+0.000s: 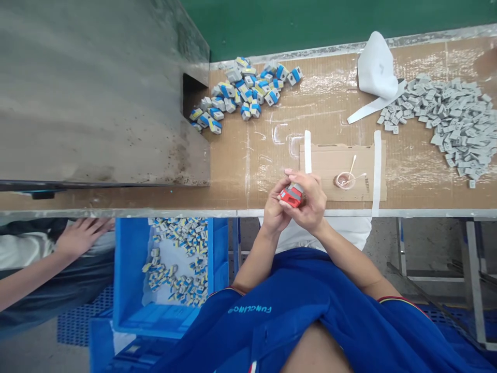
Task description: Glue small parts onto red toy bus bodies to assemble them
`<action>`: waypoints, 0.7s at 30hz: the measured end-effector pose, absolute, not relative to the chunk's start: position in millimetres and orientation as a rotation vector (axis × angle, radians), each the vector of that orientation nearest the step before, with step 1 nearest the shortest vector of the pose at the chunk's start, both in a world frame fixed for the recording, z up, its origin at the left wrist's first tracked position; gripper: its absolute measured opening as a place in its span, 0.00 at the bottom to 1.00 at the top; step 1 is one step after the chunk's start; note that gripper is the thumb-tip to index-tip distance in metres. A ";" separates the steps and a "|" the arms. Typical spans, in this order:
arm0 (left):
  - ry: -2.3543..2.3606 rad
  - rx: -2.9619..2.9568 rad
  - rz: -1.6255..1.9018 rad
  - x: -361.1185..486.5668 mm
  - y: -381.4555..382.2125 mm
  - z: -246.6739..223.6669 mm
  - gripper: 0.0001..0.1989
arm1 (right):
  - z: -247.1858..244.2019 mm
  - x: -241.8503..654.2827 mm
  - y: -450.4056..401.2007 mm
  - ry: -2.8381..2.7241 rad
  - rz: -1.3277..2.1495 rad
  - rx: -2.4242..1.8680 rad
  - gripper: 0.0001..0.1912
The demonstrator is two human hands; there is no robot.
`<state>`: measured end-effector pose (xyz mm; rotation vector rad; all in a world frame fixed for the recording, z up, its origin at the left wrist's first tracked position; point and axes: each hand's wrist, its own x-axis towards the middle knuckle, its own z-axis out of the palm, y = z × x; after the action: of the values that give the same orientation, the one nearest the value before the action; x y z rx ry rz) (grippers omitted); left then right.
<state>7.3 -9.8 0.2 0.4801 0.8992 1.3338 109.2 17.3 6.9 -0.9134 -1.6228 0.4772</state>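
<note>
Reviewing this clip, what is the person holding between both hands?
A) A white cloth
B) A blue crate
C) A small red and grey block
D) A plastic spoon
C. The left hand and right hand are closed around the small red and grey block, which shows between the fingers.

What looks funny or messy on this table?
The crumpled white material looks odd. It sits in a bunched lump on the brown cardboard-covered table, and a flat white strip sticks out toward the heap of small grey blocks. Nothing looks broken, but the blocks are too small to check closely.
</note>
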 end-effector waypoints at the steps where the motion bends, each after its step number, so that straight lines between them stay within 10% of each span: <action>1: 0.896 0.473 1.331 7.1 -10.1 0.5 0.30 | 7.5 109.2 17.3 -1.627 0.470 -0.919 0.22; 21: 0.883 0.454 1.306 2.6 -12.2 -2.8 0.30 | -0.5 110.1 15.0 -1.617 0.517 -0.831 0.27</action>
<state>2.6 -12.2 -2.8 0.4539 0.8826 1.3058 110.1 15.0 -0.5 -0.8310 -1.6173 0.5166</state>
